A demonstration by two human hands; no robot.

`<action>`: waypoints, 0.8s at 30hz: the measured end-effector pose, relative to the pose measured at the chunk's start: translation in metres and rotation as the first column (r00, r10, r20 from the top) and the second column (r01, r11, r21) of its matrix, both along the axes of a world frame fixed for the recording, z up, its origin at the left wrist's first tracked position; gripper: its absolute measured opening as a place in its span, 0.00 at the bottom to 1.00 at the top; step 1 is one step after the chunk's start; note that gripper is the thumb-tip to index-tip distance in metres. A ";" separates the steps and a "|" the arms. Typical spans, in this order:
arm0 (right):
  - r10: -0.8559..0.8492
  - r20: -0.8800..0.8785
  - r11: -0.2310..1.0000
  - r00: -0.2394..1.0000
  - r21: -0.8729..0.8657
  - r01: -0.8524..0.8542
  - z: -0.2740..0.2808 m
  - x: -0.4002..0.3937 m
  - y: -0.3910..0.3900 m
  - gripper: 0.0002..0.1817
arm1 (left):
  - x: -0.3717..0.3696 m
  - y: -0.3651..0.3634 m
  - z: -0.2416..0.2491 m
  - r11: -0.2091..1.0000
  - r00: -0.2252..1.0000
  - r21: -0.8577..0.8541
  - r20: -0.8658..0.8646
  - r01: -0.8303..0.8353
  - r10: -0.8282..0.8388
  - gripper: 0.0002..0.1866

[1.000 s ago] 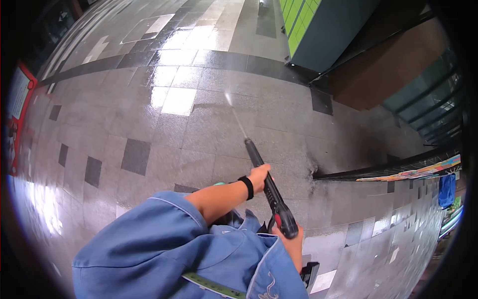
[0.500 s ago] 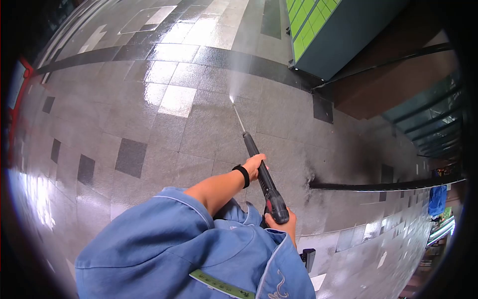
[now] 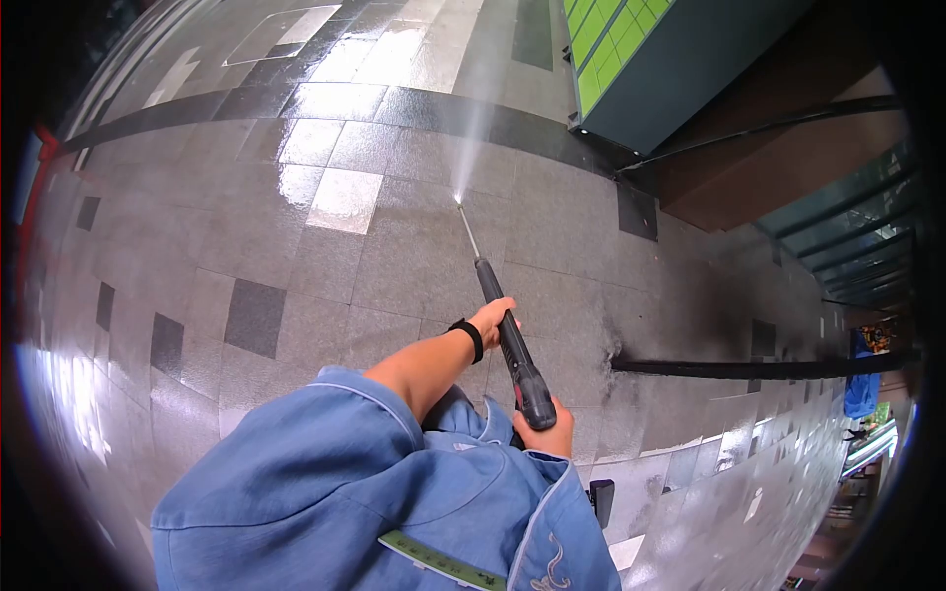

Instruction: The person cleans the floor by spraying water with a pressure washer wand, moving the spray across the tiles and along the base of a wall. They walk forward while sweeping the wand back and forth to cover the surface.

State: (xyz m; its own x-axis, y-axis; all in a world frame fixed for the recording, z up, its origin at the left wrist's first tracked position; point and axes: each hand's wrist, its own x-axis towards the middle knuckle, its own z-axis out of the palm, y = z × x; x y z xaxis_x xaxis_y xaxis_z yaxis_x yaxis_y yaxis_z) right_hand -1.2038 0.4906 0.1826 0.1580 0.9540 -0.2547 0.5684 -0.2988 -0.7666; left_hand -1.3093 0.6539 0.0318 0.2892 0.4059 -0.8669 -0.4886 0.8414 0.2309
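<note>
A black pressure-washer spray gun (image 3: 532, 392) with a thin metal lance (image 3: 468, 231) points up and away over wet paving. A white fan of spray (image 3: 473, 143) leaves its tip. My left hand (image 3: 494, 320), with a black band on the wrist, is wrapped round the gun's front barrel. Behind it, my right hand (image 3: 554, 431) holds the rear grip, which hides part of its fingers. Blue sleeves (image 3: 286, 463) cover my upper arms.
Wet grey tiles (image 3: 562, 222) reflect light. A green-and-grey cabinet (image 3: 631, 74) stands at the upper right. A long black bar or hose (image 3: 729, 369) runs across the right side, beside dark staining. Farther right hangs a blue cloth-like item (image 3: 862, 394). A red edge (image 3: 34, 197) shows at far left.
The gun's rear and both hands have shifted slightly left and up. The spray fan looks more distinct and leans a little right.
</note>
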 end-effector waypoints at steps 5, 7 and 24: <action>-0.006 0.007 1.000 1.000 -0.001 0.006 0.003 -0.010 0.008 0.17 | -0.007 0.007 -0.003 1.000 1.000 0.014 -0.007 0.018 -0.018 0.20; -0.002 -0.007 1.000 1.000 0.008 0.003 -0.001 -0.009 0.007 0.17 | -0.006 0.008 -0.010 0.999 0.999 0.029 0.026 0.020 -0.021 0.20; -0.284 -0.157 0.958 0.946 -0.017 0.285 0.027 0.031 -0.068 0.13 | 0.067 -0.041 0.015 0.993 0.968 0.100 0.235 0.063 -0.085 0.13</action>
State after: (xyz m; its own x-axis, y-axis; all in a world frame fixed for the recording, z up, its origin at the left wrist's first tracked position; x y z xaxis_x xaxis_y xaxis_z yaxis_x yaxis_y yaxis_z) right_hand -1.1730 0.4230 0.2100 0.3815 0.8768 -0.2927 0.3334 -0.4259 -0.8411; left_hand -1.2422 0.6133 0.0466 0.5153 0.4497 -0.7295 -0.4758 0.8581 0.1930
